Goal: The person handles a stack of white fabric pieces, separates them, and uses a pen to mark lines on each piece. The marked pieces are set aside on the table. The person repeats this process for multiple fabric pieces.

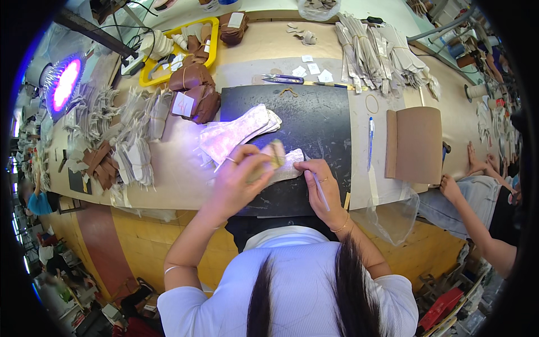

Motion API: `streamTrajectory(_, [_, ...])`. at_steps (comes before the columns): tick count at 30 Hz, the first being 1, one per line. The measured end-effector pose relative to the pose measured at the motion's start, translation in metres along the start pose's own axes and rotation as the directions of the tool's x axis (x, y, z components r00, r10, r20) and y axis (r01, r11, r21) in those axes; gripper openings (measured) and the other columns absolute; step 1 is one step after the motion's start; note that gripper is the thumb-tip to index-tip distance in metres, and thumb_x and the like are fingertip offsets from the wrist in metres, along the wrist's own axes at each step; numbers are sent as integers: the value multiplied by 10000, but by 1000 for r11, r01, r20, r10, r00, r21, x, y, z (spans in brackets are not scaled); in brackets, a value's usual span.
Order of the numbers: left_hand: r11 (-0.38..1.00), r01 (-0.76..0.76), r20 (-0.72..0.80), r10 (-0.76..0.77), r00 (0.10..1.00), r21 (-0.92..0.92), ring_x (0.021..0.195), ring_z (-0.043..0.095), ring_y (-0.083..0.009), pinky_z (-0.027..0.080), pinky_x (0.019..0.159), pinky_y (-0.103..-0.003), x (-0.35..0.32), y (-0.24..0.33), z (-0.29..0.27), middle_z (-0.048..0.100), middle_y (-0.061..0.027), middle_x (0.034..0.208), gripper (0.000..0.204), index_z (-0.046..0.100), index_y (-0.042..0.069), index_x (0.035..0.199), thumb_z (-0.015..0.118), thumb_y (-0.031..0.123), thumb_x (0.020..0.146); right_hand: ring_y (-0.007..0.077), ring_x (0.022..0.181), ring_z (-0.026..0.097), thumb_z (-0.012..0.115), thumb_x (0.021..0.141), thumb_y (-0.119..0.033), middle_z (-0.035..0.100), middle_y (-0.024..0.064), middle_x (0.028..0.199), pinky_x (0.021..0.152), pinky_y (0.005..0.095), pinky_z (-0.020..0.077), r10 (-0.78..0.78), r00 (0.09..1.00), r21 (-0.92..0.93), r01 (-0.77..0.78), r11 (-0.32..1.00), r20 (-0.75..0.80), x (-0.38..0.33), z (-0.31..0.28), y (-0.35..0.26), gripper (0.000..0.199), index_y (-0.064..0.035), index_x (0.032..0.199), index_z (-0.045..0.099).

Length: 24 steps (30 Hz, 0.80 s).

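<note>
Left hand (242, 178) pinching blurred pad (275, 154); right hand (330, 182) clasping white stick (321, 194), gripping pale cutout (288, 169), likely light, limp, by two-o'clock end, best hold.

Long table (264, 42) w/ brown top ran across the middle; pale tabletop (387, 8) lay beyond. Floor (146, 230) was yellow w/ faint tile lines, plus a dk red strip (101, 241) on L. Lamp (66, 85) at L glowed purple-white, nr a dk bar (92, 32) slanting in over the table. Narrow bright lights (16, 126) showed far L; windows or tubes, couldn't tell. Bkgd at edges: too sm. & bent to read.
</note>
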State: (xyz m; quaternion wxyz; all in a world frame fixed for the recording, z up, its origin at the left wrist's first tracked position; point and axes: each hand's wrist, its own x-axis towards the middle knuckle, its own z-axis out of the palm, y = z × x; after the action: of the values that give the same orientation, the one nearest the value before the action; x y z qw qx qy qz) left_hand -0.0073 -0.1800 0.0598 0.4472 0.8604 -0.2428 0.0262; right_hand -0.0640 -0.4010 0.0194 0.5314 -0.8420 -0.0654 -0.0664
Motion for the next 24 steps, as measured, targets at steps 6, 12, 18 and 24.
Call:
streamTrajectory(6, [959, 52, -35, -44, 998, 278, 996, 638, -322, 523, 867, -397, 25, 6, -66, 611, -118, 1112, 336, 677, 57, 1091, 816, 77, 785, 322, 973, 647, 505, 1041, -30, 681, 151, 1060, 1048, 419, 481, -87, 996, -23, 86, 996, -34, 0, -1, 3, 170, -24, 1153, 633])
streamTrajectory(12, [979, 53, 62, -67, 996, 196, 1035, 636, -300, 510, 901, -383, 49, -56, -23, 638, -92, 1122, 310, 682, 65, 1103, 803, 123, 824, 317, 980, 644, 502, 1044, -45, 698, 142, 1079, 1155, 469, 408, -101, 994, -10, 101, 995, -43, 3, -5, 1, 175, -29, 1159, 632])
streamTrajectory(18, [918, -235, 26, 239, 971, 319, 969, 667, -292, 538, 840, -402, 38, -46, -7, 708, -111, 1118, 246, 756, 75, 1017, 836, 157, 799, 333, 983, 635, 531, 1034, -49, 672, 149, 1062, 1110, 479, 441, -60, 991, -8, 60, 998, -115, 3, -17, 2, 151, -24, 1143, 632])
streamTrajectory(24, [899, -331, 201, 281, 938, 287, 985, 642, -281, 539, 835, -402, -4, -15, 24, 706, -88, 1201, 243, 772, 92, 999, 832, 159, 774, 323, 998, 637, 526, 1037, -53, 677, 139, 1075, 1102, 473, 443, -25, 993, 37, 29, 999, -113, 4, -16, 3, 151, -24, 1138, 635])
